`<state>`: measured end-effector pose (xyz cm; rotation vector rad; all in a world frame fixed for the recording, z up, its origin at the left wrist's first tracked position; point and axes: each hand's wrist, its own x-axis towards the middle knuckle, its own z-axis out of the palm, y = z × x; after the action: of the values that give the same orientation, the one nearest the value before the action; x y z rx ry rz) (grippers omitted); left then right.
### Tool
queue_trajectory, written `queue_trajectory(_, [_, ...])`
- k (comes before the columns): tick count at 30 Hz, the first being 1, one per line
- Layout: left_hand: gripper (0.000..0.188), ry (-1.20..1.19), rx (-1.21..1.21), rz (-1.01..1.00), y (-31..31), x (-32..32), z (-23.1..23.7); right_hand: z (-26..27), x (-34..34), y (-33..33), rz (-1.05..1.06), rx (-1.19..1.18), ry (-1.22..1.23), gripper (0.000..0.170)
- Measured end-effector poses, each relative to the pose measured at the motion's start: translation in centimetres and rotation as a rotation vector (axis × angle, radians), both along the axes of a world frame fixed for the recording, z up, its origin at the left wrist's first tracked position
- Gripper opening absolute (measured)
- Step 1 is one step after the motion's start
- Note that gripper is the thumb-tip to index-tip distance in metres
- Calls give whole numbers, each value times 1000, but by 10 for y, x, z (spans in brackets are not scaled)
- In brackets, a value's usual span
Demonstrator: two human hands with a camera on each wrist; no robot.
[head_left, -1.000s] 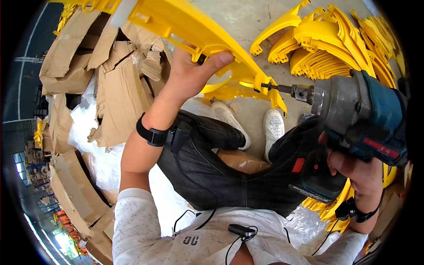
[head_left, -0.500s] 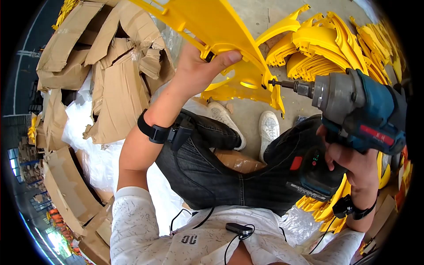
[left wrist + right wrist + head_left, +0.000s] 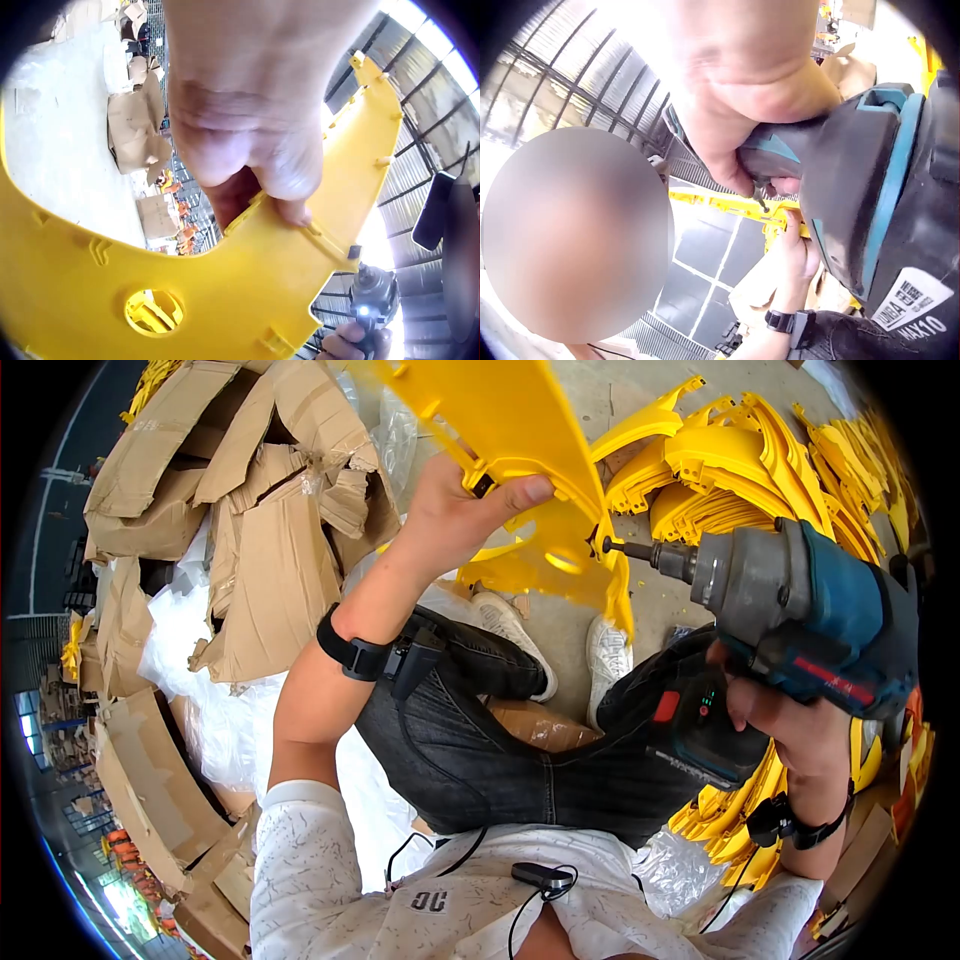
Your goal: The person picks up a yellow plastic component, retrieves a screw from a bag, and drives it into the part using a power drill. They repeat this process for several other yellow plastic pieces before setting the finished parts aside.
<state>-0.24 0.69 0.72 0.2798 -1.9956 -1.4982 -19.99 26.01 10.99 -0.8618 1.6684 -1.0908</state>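
My left hand [image 3: 462,510] grips a large curved yellow panel [image 3: 510,420] by its inner edge, thumb across the face. In the left wrist view the panel [image 3: 225,292] shows a round hole and small clips. My right hand [image 3: 790,725] is wrapped round the handle of a teal and black power driver [image 3: 800,600]. The driver's bit points left, its dark tip at the panel's right edge; whether they touch I cannot tell. In the right wrist view my hand [image 3: 757,97] holds the driver [image 3: 855,187] from above.
Stacked yellow panels [image 3: 740,470] lie on the floor at the upper right, with more beside my right leg. Torn cardboard [image 3: 275,580] and clear plastic wrap [image 3: 235,730] are heaped at the left. My shoes [image 3: 608,660] stand on the concrete below the panel.
The held panel has turned to a steeper angle, its upper end swinging right. The driver has shifted slightly left, its bit remaining near the panel's edge. Both hands keep their holds.
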Motion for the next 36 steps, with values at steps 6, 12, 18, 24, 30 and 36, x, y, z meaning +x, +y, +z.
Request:
queue_trajectory(6, [18, -1, -9, -11, -2, -1, 1, -15, -7, 14, 89, -49, 377, 36])
queue_trajectory(12, [15, -39, 46, 9, 0, 1, 3, -14, -12, 2, 477, -452, 849, 34])
queue_trajectory(18, [21, -5, 75, -2, -22, 13, 0, 9, 7, 1, 16, -113, 45, 28])
queue_trajectory(24, [33, 328, 306, 497, -60, 43, 5, 34, -42, 24, 9, -562, 99, 27])
queue_trajectory(30, [33, 471, 88, 869, -79, 21, 11, 12, -111, 33, -550, -472, 291, 25])
queue_trajectory(36, [33, 374, -196, 988, -101, -16, 11, -176, -173, 39, -383, -230, 925, 37])
